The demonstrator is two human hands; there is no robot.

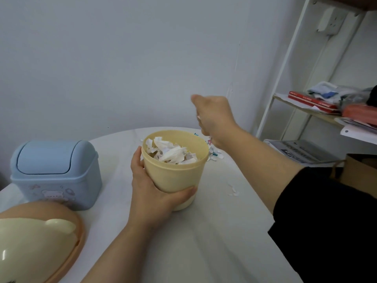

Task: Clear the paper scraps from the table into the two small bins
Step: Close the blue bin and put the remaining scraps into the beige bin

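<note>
My left hand [152,186] grips the lidless yellow bin [177,176], tilted a little off the white table [204,242]; crumpled white paper [173,153] fills it near the rim. My right hand [214,117] hovers just beyond the bin, fingers curled downward over a pile of paper scraps [215,154] at the far table edge; a bit of white shows at its fingers, hard to tell if held. A blue bin [56,172] with a closed swing lid stands at the left. A few tiny scraps [233,190] lie right of the yellow bin.
The yellow bin's peach-rimmed lid [36,242] lies at the near left. A white shelf rack [326,111] with books and cloths stands at the right, with a brown paper bag [359,170] beneath. A white wall is close behind the table.
</note>
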